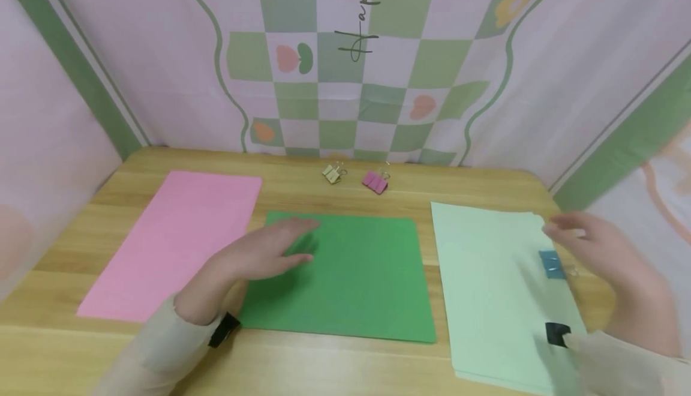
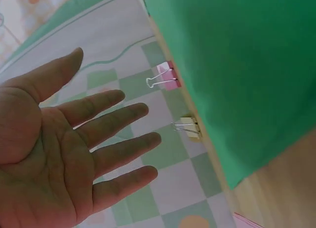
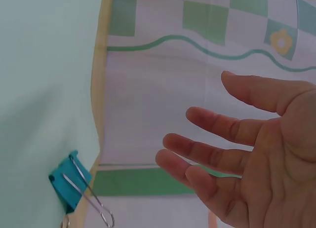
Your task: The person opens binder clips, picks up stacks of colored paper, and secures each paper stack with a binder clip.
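My left hand [image 1: 264,249] hovers over the left part of a dark green sheet stack [image 1: 351,282], fingers and thumb spread in the left wrist view, holding nothing. At the right, my right hand [image 1: 599,246] hangs beside the right edge of a pale green paper stack [image 1: 491,288], its fingers loosely bent and empty. A blue binder clip [image 1: 552,264] is clamped on that edge, just below the hand; its wire handles show in the right wrist view. Yellow [image 1: 332,174] and pink [image 1: 375,182] binder clips stand behind the dark green sheets.
Pink paper [image 1: 178,240] lies slanted on the left of the wooden table [image 1: 324,366]. A patterned cloth curtain [image 1: 345,102] hangs along the table's back edge and continues on both sides. Black straps [image 1: 224,330] show at the sleeves.
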A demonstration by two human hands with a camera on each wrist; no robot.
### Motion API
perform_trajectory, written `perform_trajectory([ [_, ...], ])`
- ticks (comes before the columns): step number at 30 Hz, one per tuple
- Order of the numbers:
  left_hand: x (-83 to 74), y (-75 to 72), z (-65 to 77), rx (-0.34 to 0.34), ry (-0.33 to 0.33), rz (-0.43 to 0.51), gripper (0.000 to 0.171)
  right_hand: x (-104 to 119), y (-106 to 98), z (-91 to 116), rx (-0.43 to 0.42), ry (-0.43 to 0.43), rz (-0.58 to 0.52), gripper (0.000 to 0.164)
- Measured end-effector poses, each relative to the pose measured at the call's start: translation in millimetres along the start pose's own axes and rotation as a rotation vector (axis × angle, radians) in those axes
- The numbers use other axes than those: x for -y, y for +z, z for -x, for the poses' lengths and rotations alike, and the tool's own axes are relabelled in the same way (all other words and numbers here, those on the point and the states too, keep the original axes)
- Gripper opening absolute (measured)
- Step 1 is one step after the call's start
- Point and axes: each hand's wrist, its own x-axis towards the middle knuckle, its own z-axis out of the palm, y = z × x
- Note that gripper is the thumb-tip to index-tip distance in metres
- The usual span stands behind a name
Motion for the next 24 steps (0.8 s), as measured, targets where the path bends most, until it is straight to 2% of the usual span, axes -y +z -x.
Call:
perform_trajectory([
  [6,3.5,5.7,5.1,0.047,-0.021,-0.047,0.074,16,4,-10,0.042,0.008,-0.016,0.06],
  [12,4.8,11.6,8.4,0.124,-0.04,-0.106,0.079,35,7,-27,0.054,-0.019,-0.025,0.058],
  [17,5.6,16.5,8.2,0.184,-0.064,-0.161,0.082,52,7,-43,0.09,-0.001,-0.058,0.063],
  [24,1.4,22.4,2.3,0.265,-0.082,-0.219,0.091,75,9,-66,0.06,-0.046,-0.085,0.064],
])
